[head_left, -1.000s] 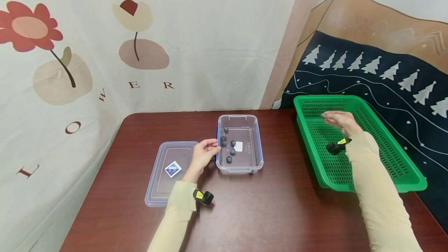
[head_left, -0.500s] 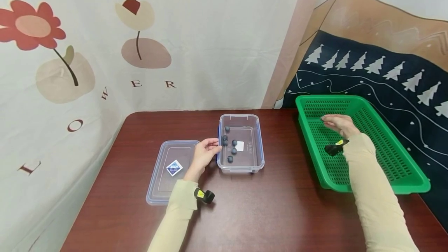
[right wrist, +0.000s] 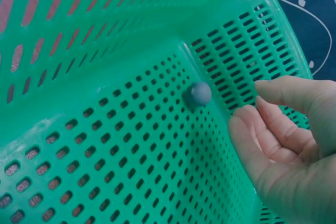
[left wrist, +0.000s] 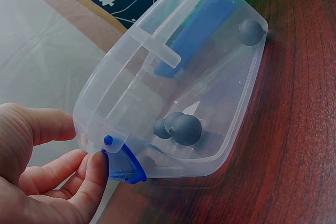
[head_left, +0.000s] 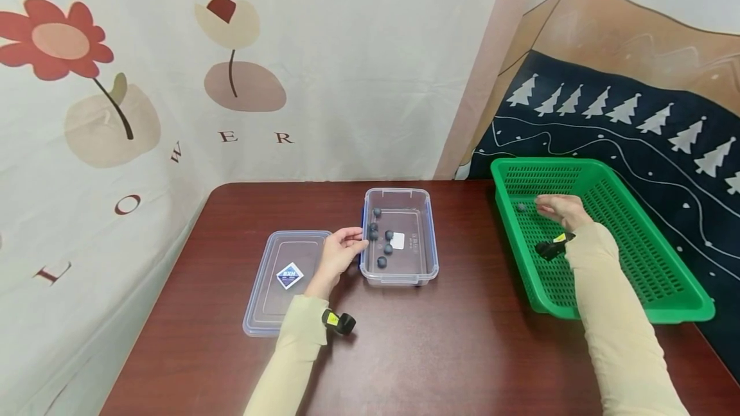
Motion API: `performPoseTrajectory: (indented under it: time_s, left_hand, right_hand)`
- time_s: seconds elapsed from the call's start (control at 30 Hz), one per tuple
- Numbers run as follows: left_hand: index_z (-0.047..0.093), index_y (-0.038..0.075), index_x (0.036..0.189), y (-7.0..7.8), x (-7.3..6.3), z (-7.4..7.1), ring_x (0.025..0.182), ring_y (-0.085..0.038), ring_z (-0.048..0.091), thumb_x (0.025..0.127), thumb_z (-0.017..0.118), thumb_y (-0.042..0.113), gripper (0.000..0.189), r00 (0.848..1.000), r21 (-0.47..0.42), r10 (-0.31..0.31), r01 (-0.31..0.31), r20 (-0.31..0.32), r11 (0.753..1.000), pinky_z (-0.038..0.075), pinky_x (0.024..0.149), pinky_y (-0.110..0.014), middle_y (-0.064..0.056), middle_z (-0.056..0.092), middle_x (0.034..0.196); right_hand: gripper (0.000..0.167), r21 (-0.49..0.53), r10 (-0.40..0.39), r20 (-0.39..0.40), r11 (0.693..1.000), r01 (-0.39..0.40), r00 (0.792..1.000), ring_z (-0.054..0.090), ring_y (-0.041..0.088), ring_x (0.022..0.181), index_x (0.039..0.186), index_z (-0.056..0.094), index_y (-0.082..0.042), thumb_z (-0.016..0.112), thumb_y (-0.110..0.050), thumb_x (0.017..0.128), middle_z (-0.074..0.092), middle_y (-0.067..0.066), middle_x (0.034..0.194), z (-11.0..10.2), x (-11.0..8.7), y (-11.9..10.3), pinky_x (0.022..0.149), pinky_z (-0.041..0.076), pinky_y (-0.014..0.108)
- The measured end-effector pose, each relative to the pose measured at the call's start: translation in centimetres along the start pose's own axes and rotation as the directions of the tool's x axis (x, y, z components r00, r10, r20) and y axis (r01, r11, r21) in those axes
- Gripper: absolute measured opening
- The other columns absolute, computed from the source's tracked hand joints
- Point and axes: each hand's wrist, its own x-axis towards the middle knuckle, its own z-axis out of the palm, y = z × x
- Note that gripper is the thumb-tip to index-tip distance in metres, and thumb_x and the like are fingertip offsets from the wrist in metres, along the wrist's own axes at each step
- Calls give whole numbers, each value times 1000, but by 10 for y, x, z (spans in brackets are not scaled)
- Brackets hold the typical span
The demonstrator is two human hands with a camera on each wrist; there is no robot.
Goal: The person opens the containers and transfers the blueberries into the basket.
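A pale, softly creased flower-print cloth (head_left: 347, 69) hangs by the glossy red-brown table (head_left: 439, 358). On the wood lies a flat translucent lid (head_left: 286, 310); beside it the left hand (head_left: 337, 257) pinches the clear plastic box (head_left: 412, 264) at its blue latch (left wrist: 126, 163). Small, round dark balls (head_left: 388, 249) sit inside. Further right, one matte ball (head_left: 521, 207) rests in the slotted green basket (head_left: 676, 303), just beside the right hand (head_left: 561, 208), its fingers loosely bent, holding nothing. A navy tree-print cloth (head_left: 665, 165) hangs behind.

At eight o'clock, the left grip (left wrist: 44, 174) holds the clear box (left wrist: 210, 82); inside, dark balls (left wrist: 187, 130) cluster near six, another at two.
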Motion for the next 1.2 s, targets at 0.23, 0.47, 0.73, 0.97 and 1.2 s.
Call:
performPoseTrajectory:
  time_s: [0.23, 0.47, 0.73, 0.97, 1.2]
  left_hand:
    - [59, -13, 110, -1, -1, 0, 74, -5, 58, 79, 68, -4, 33, 1000, -8, -3, 3, 9, 1000, 47, 66, -13, -27, 63, 101]
    - [61, -11, 108, 0, -1, 0, 74, -7, 58, 79, 68, -4, 31, 1000, 2, -12, 12, 3, 1000, 48, 67, -15, -23, 65, 99]
    - [61, -10, 109, 1, -1, -1, 75, -8, 59, 80, 68, -3, 31, 1000, 9, -18, 18, 6, 1000, 48, 67, -15, -24, 64, 101]
    - [61, -11, 109, 2, -2, -1, 74, -6, 58, 79, 68, -4, 31, 1000, 5, -12, 12, 5, 1000, 48, 66, -15, -24, 64, 100]
    - [62, -9, 109, 1, -1, -2, 76, -8, 59, 80, 68, -2, 31, 1000, 12, -26, 26, 6, 1000, 49, 68, -16, -22, 65, 101]
  right_hand:
    - [32, 100, -15, 42, 995, 11, 999, 61, 0, 76, 69, 69, -22, 57, -1, 90, 65, -11, 75, 2, -6, -8, 94, 44, 22]
    - [25, 163, -72, 67, 985, 60, 995, 64, 4, 76, 73, 70, -18, 60, -2, 89, 67, -7, 77, 9, -16, -32, 87, 48, 21]
    - [23, 154, -160, 89, 977, 145, 983, 65, 4, 74, 77, 70, -17, 60, -1, 89, 67, -6, 76, 22, -27, -56, 71, 53, 18]
    - [23, 102, -240, 121, 968, 228, 963, 65, 3, 76, 77, 69, -19, 59, -3, 90, 67, -7, 78, 41, -36, -67, 74, 52, 18]
    - [14, 107, -291, 162, 955, 277, 943, 65, 6, 78, 85, 69, -13, 62, -2, 88, 67, -4, 82, 65, -45, -77, 74, 53, 20]
